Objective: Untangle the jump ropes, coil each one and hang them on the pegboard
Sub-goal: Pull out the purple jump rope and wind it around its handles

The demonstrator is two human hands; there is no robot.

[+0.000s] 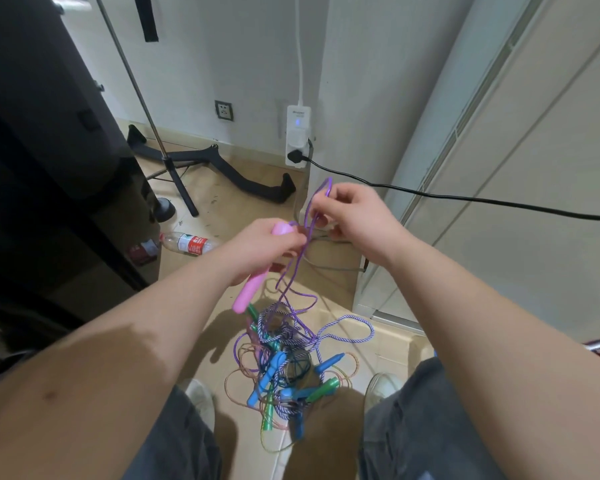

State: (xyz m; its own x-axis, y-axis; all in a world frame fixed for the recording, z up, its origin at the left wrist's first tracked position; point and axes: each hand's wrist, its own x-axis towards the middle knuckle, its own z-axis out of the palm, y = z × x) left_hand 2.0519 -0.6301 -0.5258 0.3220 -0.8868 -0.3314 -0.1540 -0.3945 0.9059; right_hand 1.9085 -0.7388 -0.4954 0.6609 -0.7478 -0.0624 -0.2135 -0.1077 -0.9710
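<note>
A plastic bottle with a red label lies on its side on the tiled floor near a tripod, while a black cable is plugged into a white power strip on the wall, right of a wall socket.

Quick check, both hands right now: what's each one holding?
The left hand grips the pink handle.
The right hand pinches a loop of the purple rope.

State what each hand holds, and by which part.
The left hand grips the pink handle near its top; the right hand pinches a loop of the purple rope.
</note>
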